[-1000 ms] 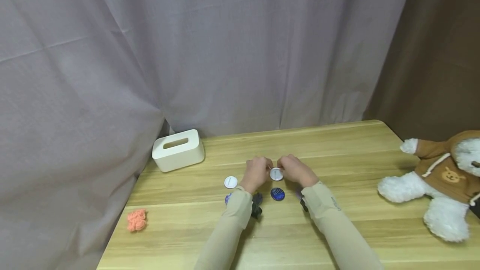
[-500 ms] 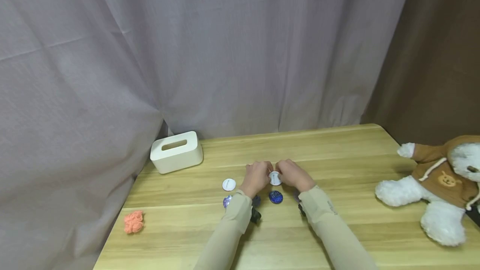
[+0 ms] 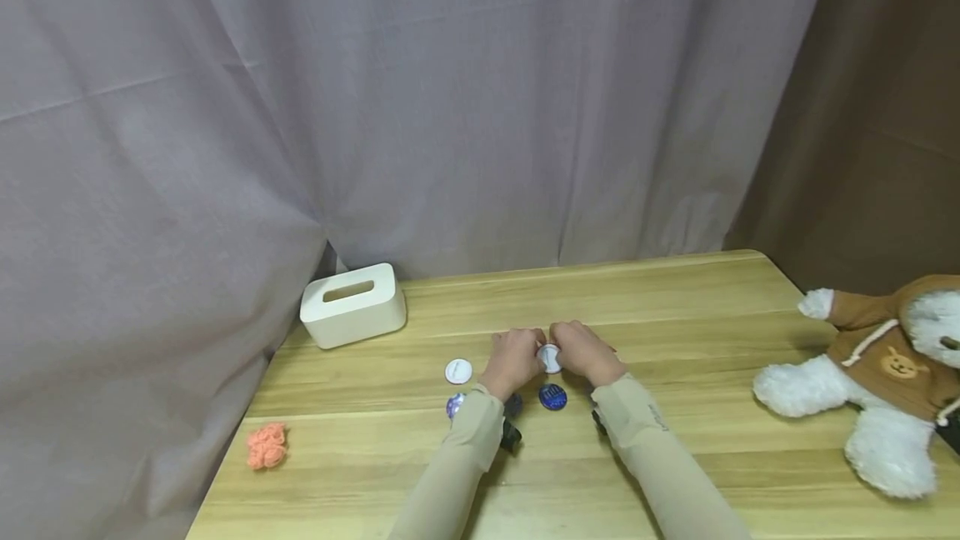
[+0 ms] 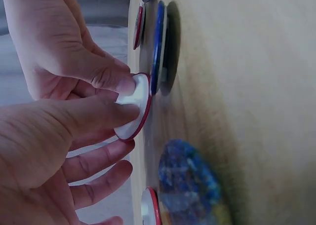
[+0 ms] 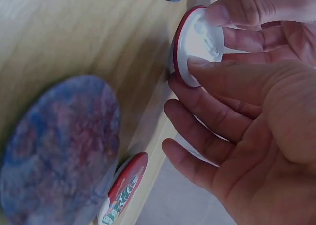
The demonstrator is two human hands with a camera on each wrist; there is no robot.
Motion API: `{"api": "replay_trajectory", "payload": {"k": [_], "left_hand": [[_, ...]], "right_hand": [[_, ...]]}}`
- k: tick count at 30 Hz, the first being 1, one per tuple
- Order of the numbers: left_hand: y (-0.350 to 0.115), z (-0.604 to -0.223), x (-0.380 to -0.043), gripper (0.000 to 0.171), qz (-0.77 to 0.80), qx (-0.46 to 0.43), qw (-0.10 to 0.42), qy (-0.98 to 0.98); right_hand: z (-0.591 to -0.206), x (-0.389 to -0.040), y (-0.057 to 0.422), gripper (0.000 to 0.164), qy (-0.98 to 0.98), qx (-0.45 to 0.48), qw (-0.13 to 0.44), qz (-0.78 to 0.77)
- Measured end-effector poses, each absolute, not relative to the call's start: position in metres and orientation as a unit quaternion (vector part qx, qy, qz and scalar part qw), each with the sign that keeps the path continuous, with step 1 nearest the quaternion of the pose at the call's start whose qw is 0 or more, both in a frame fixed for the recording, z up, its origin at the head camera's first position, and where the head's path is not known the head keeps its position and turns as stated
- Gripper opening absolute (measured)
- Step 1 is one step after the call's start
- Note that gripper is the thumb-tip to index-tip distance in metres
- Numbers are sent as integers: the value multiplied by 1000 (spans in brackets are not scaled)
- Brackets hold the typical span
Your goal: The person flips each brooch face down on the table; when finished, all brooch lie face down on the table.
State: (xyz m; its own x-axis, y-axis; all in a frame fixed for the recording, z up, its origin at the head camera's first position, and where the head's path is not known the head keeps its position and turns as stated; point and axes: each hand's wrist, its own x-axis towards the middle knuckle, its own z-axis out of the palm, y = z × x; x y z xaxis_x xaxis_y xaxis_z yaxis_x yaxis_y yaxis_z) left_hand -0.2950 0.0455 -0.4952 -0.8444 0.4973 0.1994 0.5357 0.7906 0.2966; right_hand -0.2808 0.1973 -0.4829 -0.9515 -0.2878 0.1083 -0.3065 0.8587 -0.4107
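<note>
My left hand [image 3: 516,361] and right hand [image 3: 585,352] meet over the middle of the table. Between them they pinch a round pin badge [image 3: 550,358], its white back facing up and its rim red. In the left wrist view the left thumb [image 4: 118,114] presses on that white back, with the fingers beneath. The right thumb [image 5: 212,74] does likewise in the right wrist view, its other fingers spread loosely. A blue badge [image 3: 552,397] lies just nearer than the held one. Left of the hands are a white face-down badge [image 3: 459,371] and a purple badge [image 3: 454,405], partly behind the sleeve.
A red badge with a green pattern [image 5: 123,190] and a large-looking bluish badge [image 5: 64,151] show in the right wrist view. On the wooden table [image 3: 360,473] stand a cream tissue box [image 3: 352,307], a coral knitted piece [image 3: 266,446] and a plush bear [image 3: 877,357].
Both hands stay at the same badge, with only slight finger movement. The whole head view has shifted down a little. A bit of red now shows just right of the right hand.
</note>
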Motion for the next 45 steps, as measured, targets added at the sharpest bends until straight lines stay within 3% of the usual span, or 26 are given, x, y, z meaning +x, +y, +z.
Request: {"api": "replay_trajectory", "payload": {"k": [10, 26, 31, 39, 45], "left_hand": [[44, -494, -292, 31, -150, -271, 33, -950], [47, -494, -292, 22, -116, -267, -9, -957], [48, -494, -292, 28, -123, -265, -6, -956], [54, -493, -292, 42, -166, -252, -11, -953], [59, -495, -293, 44, -186, -275, 1, -943]], "right_hand": [[-482, -283, 191, 13, -968, 146, 7, 202], [-487, -286, 194, 18, -976, 143, 11, 165], [-486, -283, 203, 14, -975, 143, 22, 168], [-482, -278, 223, 21, -969, 150, 56, 187], [-479, -273, 232, 5, -965, 152, 57, 207]]}}
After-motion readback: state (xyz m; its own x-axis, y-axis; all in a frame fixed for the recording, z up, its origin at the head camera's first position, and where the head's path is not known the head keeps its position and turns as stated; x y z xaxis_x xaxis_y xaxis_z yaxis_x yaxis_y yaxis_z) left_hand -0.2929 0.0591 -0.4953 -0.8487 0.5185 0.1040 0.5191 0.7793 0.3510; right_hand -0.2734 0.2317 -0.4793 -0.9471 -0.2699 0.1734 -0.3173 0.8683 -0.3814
